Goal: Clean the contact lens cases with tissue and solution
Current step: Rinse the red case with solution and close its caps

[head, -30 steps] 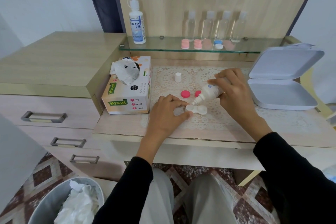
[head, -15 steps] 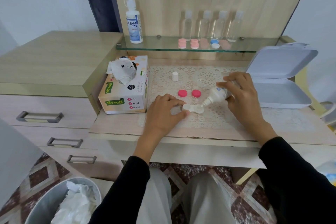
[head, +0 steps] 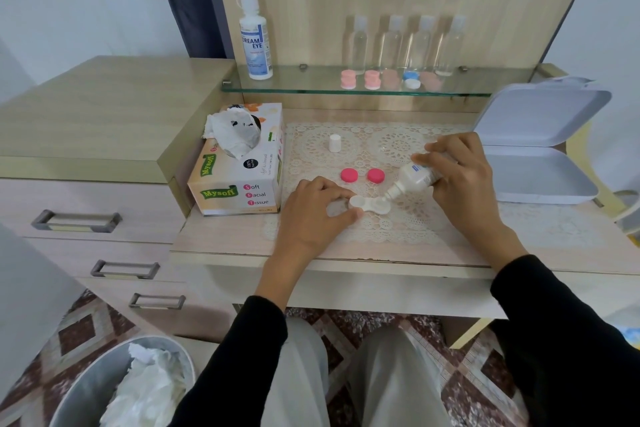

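pinching lens case [head: 369, 205] in left hand [head: 311, 215], gripping tilted solution bottle [head: 414, 180] in right hand [head: 460, 180]; may overflow onto lace mat [head: 398, 229] if oversqueezed.

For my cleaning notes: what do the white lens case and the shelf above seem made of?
The lens case looks like white moulded plastic: smooth, opaque, with rounded wells. The shelf seems clear glass: see-through, with a greenish front edge.

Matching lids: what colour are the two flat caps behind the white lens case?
Pink caps; head view shows them best.
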Motion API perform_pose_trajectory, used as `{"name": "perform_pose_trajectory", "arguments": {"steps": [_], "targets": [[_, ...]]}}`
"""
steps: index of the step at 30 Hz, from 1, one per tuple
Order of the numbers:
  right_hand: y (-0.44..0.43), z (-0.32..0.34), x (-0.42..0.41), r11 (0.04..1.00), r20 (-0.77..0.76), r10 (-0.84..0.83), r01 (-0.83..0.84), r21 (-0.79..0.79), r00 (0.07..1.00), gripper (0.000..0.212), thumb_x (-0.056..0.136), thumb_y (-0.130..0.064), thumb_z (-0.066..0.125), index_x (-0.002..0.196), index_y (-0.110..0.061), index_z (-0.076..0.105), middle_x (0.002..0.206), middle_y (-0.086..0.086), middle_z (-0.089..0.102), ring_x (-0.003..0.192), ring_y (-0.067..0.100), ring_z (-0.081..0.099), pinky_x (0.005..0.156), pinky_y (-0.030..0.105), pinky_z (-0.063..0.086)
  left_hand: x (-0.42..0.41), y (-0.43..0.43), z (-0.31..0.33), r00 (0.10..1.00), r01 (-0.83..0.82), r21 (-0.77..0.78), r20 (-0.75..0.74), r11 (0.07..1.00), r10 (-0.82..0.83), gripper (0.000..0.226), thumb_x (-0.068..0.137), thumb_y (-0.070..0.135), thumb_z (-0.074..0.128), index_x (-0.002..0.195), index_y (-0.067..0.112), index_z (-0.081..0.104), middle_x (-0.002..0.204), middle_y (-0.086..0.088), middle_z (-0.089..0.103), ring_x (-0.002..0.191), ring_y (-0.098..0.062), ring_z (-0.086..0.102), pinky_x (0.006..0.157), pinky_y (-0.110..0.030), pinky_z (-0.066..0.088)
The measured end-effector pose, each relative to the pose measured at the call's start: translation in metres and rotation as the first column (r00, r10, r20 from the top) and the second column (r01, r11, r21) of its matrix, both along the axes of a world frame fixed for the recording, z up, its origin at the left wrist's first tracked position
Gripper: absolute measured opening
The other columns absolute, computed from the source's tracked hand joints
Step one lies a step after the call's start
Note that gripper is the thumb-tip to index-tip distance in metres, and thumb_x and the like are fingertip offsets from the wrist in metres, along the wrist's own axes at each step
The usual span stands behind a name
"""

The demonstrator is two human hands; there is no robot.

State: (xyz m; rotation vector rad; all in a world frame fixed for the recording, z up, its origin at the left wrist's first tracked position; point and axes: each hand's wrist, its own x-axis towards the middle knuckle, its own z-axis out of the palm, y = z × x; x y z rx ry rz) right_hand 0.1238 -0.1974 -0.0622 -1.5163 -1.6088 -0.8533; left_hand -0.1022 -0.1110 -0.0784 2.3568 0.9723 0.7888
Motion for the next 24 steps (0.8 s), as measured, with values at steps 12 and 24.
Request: {"name": "perform_pose_trajectory", "arguments": {"steps": [12, 24], "targets": [[0.001, 0.003, -0.001, 0.999, 0.001, 0.030, -0.030, 0.019, 1.000, 0.025, 0.069, 0.020, 0.067, 0.085, 0.001, 0.072, 0.079, 0.011, 0.062, 0.084, 0.025, 0.044, 0.059, 0.041, 0.045, 0.000, 0.000, -0.001, 1.000, 0.005, -0.003, 0.024, 1.000, -0.005, 0.032, 0.080, 0.049, 0.068, 0.106, 0.031, 0.070, 0.103, 0.013, 0.056, 0.101, -0.010, 0.045, 0.086, -0.032, 0.042], [0.000, -0.009, 0.004, 0.995, -0.122, -0.038, 0.026, -0.100, 0.992, 0.043, 0.053, 0.021, 0.075, 0.090, 0.000, 0.069, 0.087, 0.010, 0.059, 0.086, 0.030, 0.050, 0.070, 0.025, 0.035, -0.001, 0.000, -0.001, 1.000, 0.000, -0.004, 0.015, 1.000, 0.000, 0.031, 0.080, 0.049, 0.068, 0.106, 0.032, 0.070, 0.104, 0.013, 0.057, 0.102, -0.010, 0.045, 0.086, -0.034, 0.042]]}}
